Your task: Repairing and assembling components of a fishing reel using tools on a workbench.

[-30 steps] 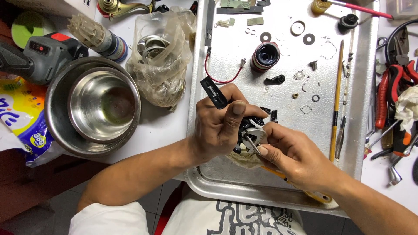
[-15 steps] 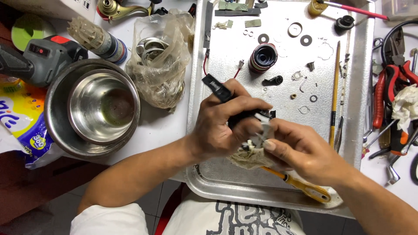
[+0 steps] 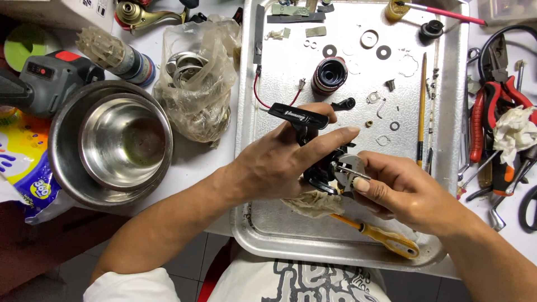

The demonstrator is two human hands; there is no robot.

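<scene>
My left hand [image 3: 282, 162] grips a black fishing reel body [image 3: 313, 146] by its foot and holds it above the metal tray [image 3: 279, 223]. My right hand [image 3: 400, 193] meets it from the right, thumb and fingers pinching a small silver metal part [image 3: 349, 168] at the reel's side. A dirty rag [image 3: 316, 204] lies crumpled under both hands. An orange-handled screwdriver [image 3: 386, 237] rests on the tray below my right hand.
Washers, clips, a black spool [image 3: 330, 75] and thin brushes [image 3: 420, 109] lie on the tray's far half. Nested steel bowls [image 3: 112, 142], a plastic bag of parts [image 3: 198, 84] and a cordless drill [image 3: 39, 81] stand at the left. Red pliers [image 3: 486, 112] and tools lie at the right.
Both hands have shifted slightly with the reel. The left index finger now stretches out over the reel, and the right fingers have closed in on the silver part.
</scene>
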